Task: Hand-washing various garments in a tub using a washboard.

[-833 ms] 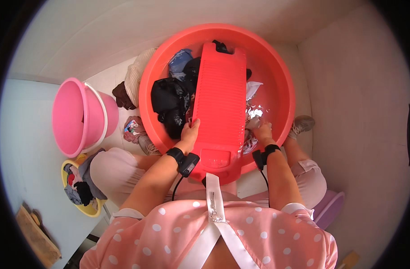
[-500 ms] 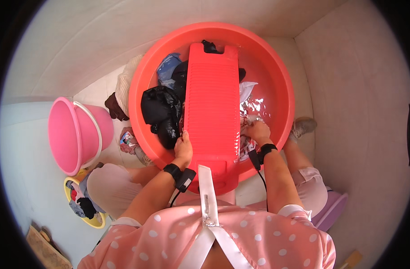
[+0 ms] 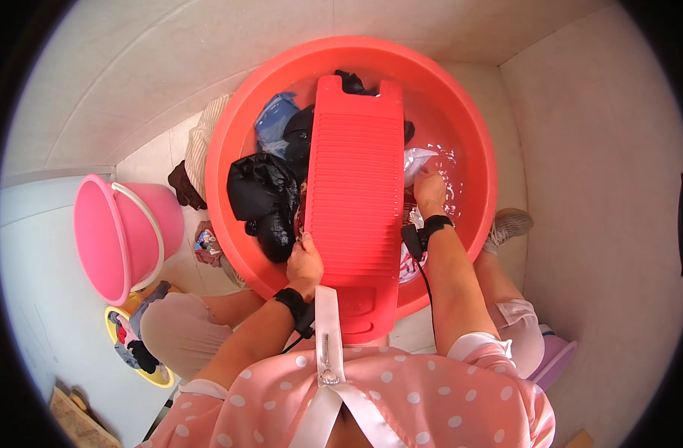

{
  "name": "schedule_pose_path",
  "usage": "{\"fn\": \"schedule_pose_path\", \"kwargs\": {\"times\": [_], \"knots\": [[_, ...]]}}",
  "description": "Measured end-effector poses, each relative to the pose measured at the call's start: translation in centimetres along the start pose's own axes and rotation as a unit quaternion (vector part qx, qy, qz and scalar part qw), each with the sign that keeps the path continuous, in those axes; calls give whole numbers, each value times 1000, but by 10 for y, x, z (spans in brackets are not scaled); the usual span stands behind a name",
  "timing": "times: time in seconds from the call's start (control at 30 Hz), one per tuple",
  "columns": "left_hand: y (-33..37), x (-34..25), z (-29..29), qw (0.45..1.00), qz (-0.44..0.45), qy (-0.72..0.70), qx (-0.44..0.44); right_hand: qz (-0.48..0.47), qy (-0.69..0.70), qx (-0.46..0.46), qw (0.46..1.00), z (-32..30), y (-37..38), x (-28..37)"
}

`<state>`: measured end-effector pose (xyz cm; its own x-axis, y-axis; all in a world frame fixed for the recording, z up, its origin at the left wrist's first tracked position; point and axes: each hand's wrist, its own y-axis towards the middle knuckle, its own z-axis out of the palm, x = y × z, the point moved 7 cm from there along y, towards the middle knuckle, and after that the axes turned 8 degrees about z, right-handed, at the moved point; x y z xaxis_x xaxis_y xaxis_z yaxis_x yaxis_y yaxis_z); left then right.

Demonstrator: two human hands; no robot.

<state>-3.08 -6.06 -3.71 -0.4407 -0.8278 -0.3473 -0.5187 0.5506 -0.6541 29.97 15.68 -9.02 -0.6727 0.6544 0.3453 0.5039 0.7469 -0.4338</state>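
A red plastic washboard [image 3: 359,179] leans lengthwise across a large red basin [image 3: 485,142] of water. My left hand [image 3: 305,260] is closed on the board's left edge, low down. Right of the board, my right hand [image 3: 431,191] is curled at the water, its fingers closed on a whitish wet cloth [image 3: 415,163]; its fingertips are partly hidden. Below that hand lies a red-and-white patterned cloth [image 3: 409,266]. On the left side of the basin are a shiny black garment [image 3: 261,187] and a blue cloth [image 3: 276,116], partly under water.
A pink bucket [image 3: 106,239] with a white handle lies tilted at the left. Below it stands a yellow basin [image 3: 161,378] holding small clothes. A striped cloth [image 3: 208,134] and a brown cloth [image 3: 186,187] lie beside the red basin. A purple basin [image 3: 556,362] is behind my right knee.
My right hand has moved away from me along the right side of the washboard, from the patterned cloth to the whitish one. My left hand still holds the board's edge.
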Motion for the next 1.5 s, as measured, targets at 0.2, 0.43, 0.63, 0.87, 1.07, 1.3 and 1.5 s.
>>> {"fn": "schedule_pose_path", "kwargs": {"times": [0.2, 0.43, 0.63, 0.87, 1.07, 1.3, 1.5], "knots": [[3, -3, 7, 1000, 19, 9, 5, 34, 101, 38, 994, 29, 36, -39], [-2, -1, -2, 1000, 4, 11, 10, 26, 34, 59, 997, 6, 17, -36], [-6, -4, 0, 1000, -4, 7, 18, -17, 40, 6, 999, -50, 18, -54], [-1, 3, 1, 1000, 7, 24, 9, -51, 280, 31, 958, -175, 15, -39], [-3, -5, 2, 999, 29, 38, 1, -40, 200, -21, 979, -372, 21, -55], [-4, -11, 15, 998, 48, 36, -13, 108, 311, -41, 943, -355, 10, -268], [15, 9, 28, 996, 82, -11, -37, 285, 330, 13, 900, -162, -75, -438]]}}
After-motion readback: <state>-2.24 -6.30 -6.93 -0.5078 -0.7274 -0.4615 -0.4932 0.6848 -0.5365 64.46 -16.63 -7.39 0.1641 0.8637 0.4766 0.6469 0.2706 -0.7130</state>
